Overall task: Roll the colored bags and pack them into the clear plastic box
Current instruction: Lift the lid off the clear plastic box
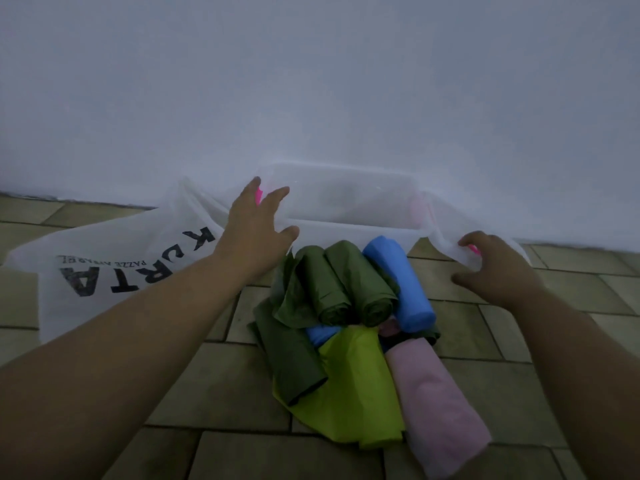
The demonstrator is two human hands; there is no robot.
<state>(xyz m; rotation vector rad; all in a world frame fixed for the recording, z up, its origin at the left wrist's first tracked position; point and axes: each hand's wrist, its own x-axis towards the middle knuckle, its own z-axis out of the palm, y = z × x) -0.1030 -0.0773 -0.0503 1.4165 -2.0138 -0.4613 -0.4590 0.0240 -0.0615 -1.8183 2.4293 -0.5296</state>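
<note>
The clear plastic box (349,199) stands against the wall, with pink latches at both ends. My left hand (258,225) rests on its left end with fingers spread, over a pink latch. My right hand (495,268) curls around the right end, next to the other pink latch (473,250). In front of the box lies a pile of bags: two dark green rolls (346,282), a blue roll (401,282), a pink folded bag (436,403), a lime green flat bag (360,386) and a dark green flat bag (291,355).
A white plastic bag (114,271) with black lettering lies on the tiled floor (221,393) to the left of the box. The white wall (311,81) rises right behind the box.
</note>
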